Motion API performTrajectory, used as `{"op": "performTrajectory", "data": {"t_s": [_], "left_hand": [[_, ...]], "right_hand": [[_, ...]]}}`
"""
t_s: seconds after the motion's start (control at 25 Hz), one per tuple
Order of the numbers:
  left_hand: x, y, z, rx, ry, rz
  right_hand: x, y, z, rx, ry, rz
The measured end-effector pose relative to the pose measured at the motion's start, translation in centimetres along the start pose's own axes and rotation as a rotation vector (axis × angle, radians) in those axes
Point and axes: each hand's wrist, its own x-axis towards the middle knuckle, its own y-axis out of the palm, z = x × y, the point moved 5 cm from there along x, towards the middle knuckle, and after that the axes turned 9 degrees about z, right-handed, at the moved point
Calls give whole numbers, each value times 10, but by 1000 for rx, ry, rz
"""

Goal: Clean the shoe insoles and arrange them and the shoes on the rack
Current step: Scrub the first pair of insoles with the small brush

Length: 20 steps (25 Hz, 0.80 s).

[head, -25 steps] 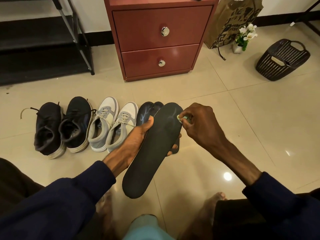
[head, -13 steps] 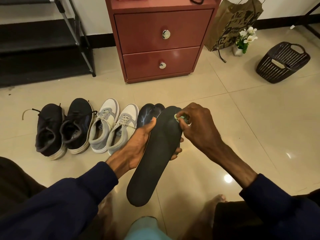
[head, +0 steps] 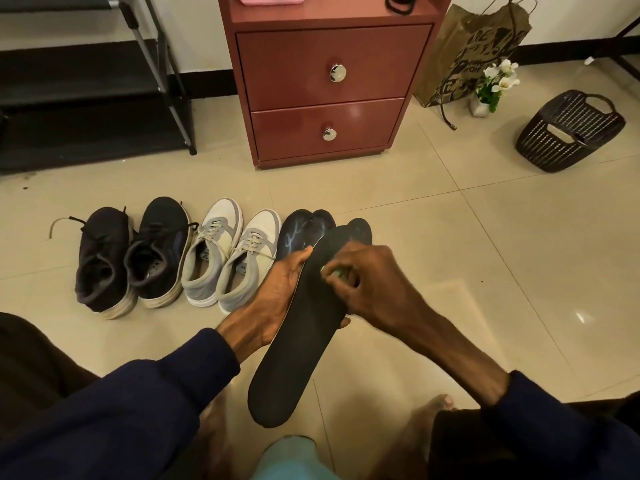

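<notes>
A long black insole [head: 294, 341] is held slanted over the floor, toe end away from me. My left hand [head: 273, 299] grips its left edge, thumb on top and fingers underneath. My right hand [head: 367, 278] pinches a small pale green cloth [head: 337, 271] and presses it on the insole's upper half. More dark insoles [head: 301, 232] lie on the tiles behind it. A pair of black sneakers [head: 131, 258] and a pair of white-grey sneakers [head: 228, 258] stand in a row to the left. The black shoe rack [head: 86, 88] is at the far left.
A red two-drawer cabinet [head: 329, 91] stands straight ahead by the wall. To its right are a brown paper bag [head: 474, 50], a small pot of white flowers [head: 495, 84] and a dark plastic basket [head: 571, 133]. My bare feet and a light blue object [head: 294, 459] lie below the insole.
My right hand has slid the cloth down from the insole's toe toward its middle. The insole sits slightly lower and more upright in my left hand.
</notes>
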Motion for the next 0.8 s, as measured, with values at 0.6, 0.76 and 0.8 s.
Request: {"op": "performTrajectory", "data": {"t_s": [0.6, 0.76, 0.8], "left_hand": [[-5, 12, 2, 35, -54, 64], [-3, 7, 0, 26, -14, 2], [-2, 2, -1, 7, 14, -15]], "right_hand": [[10, -33, -35, -97, 136, -209], [0, -9, -11, -37, 59, -152], [-5, 4, 3, 2, -2, -33]]}}
